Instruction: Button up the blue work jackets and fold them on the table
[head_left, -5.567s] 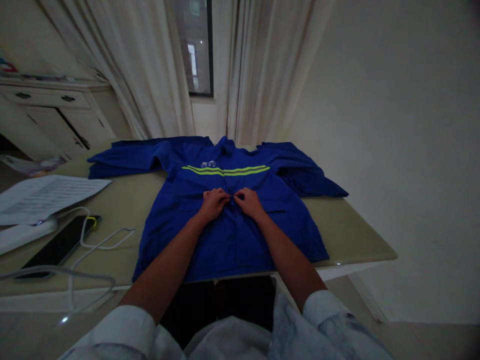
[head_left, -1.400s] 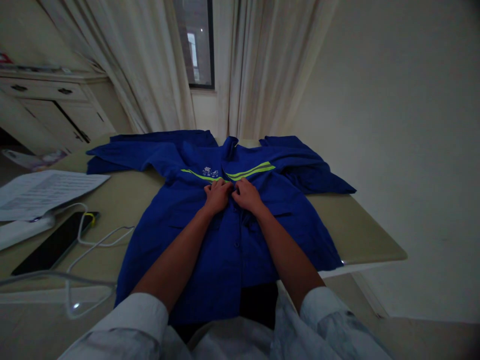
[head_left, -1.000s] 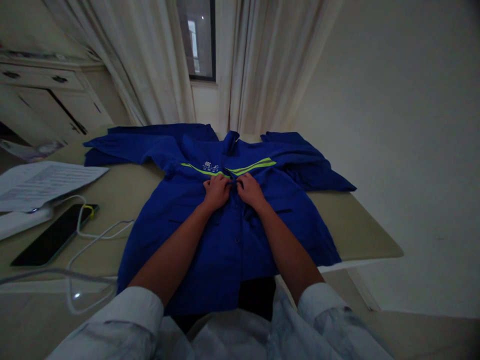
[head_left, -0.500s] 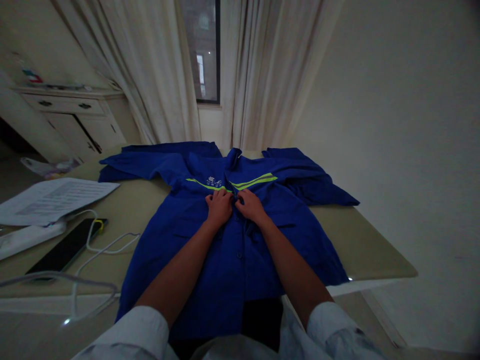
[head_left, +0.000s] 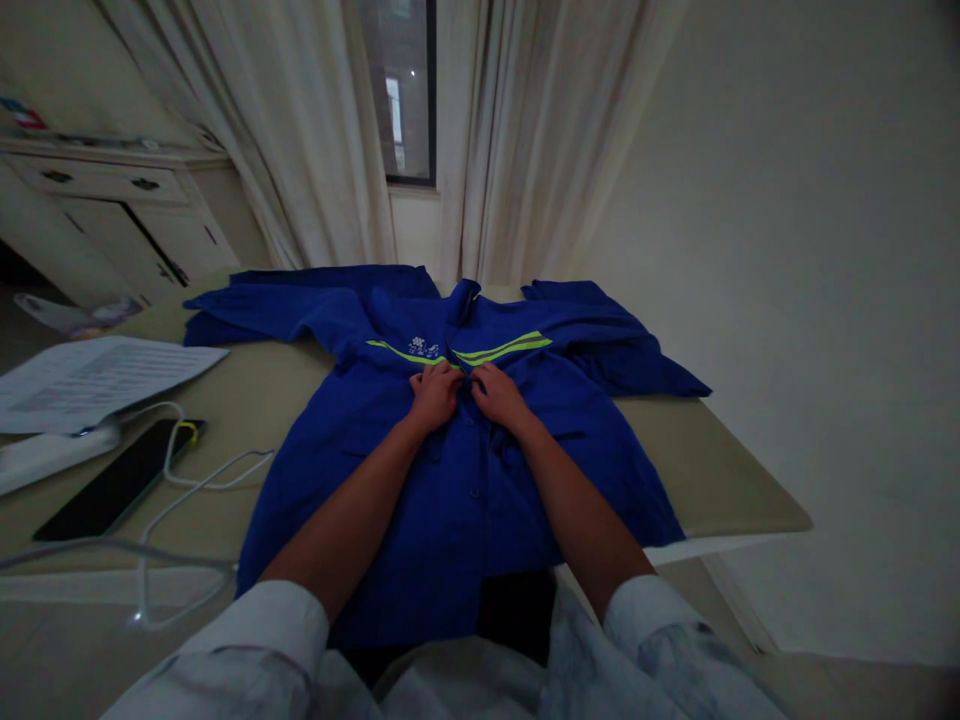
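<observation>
A blue work jacket with a yellow-green chest stripe and a white printed logo lies front up, its sleeves spread toward the far side. On its front opening, just below the stripe, my left hand is closed on the jacket's edge. Close beside it my right hand pinches the other edge of the opening. The fingertips of both hands nearly meet, and whatever small part sits between them is hidden. Dark buttons show on the placket below the hands.
The jacket covers much of a beige-topped table. At the left are a black phone, a white cable, a white power strip and printed paper. Curtains and a cabinet stand behind.
The whole view has shifted slightly, so things sit a little higher and farther left. Both hands stay at the same place on the jacket's opening, with only small finger movement.
</observation>
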